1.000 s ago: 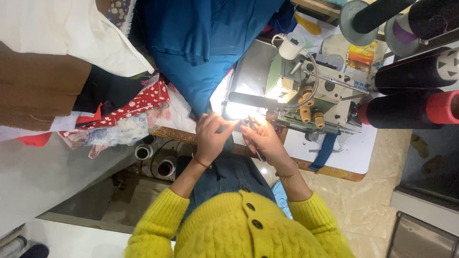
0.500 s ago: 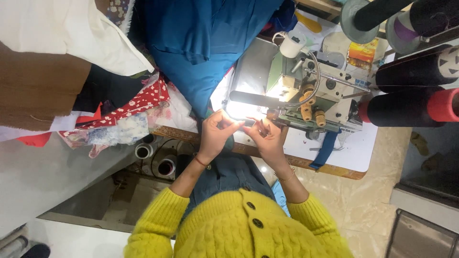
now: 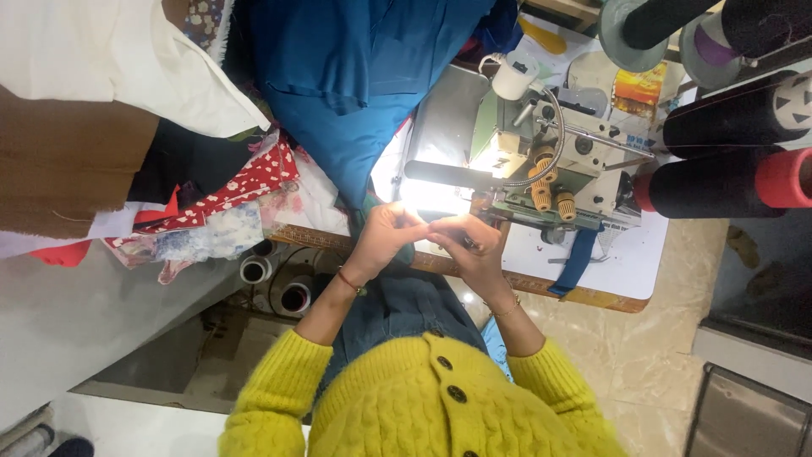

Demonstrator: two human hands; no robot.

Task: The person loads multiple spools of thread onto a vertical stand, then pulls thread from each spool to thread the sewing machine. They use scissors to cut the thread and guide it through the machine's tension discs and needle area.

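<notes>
My left hand [image 3: 385, 237] and my right hand [image 3: 463, 250] meet fingertip to fingertip at the front of the table, just below the lit bed of a green-grey sewing machine [image 3: 541, 165]. The left fingers are pinched on the lower tip of a blue cloth [image 3: 347, 110] that hangs down from the table's far side. In my right hand sits a small dark thin tool [image 3: 470, 245], fingers curled round it. What lies between the fingertips is too small and too brightly lit to make out. Yellow knitted sleeves cover both arms.
A heap of cloths, white, brown, black and red-patterned [image 3: 169, 152], lies to the left. Large black thread cones [image 3: 727, 148] stand at the right. A white spool [image 3: 514, 78] sits behind the machine. The wooden table edge [image 3: 584, 292] runs under my hands, and pipes [image 3: 292, 292] show below.
Both hands have drawn slightly down and closer together in front of the machine. My right hand has moved left to meet the left fingertips.
</notes>
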